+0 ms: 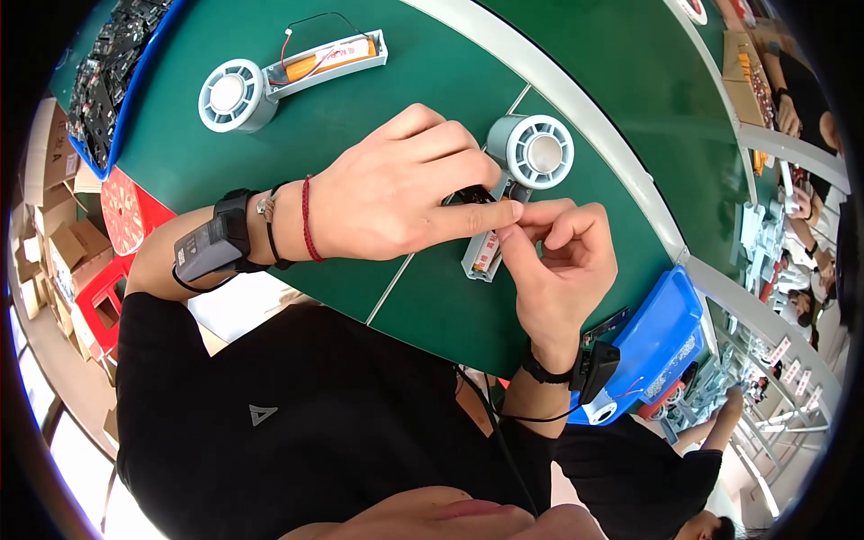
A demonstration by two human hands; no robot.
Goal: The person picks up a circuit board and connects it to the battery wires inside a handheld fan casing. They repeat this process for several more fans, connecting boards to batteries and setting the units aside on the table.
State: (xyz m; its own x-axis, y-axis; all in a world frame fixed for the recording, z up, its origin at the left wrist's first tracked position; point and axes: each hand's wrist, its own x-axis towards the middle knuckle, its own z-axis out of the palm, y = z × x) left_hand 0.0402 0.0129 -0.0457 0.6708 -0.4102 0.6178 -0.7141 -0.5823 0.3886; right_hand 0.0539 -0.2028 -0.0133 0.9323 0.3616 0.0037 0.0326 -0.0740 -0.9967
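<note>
A light blue handheld fan (540, 155) lies on the green table with its round head away from me and its open handle toward me. Across the handle, my left hand (396, 189) is closed with curled fingers over a small black part, mostly hidden. Its index finger reaches to the fingertips of my right hand (562, 261). That hand pinches thumb against finger just above the handle; whatever is between them is too small to make out. A second fan (238, 94) lies farther left, its open handle showing an orange battery (333, 58) and thin wires.
A blue bin of black parts (103, 90) stands at the far left. Near my right wrist is another blue bin (661, 328). A pale rail (594, 117) borders the table. Co-workers sit at right, and a red stool (135, 211) with cardboard boxes stands left.
</note>
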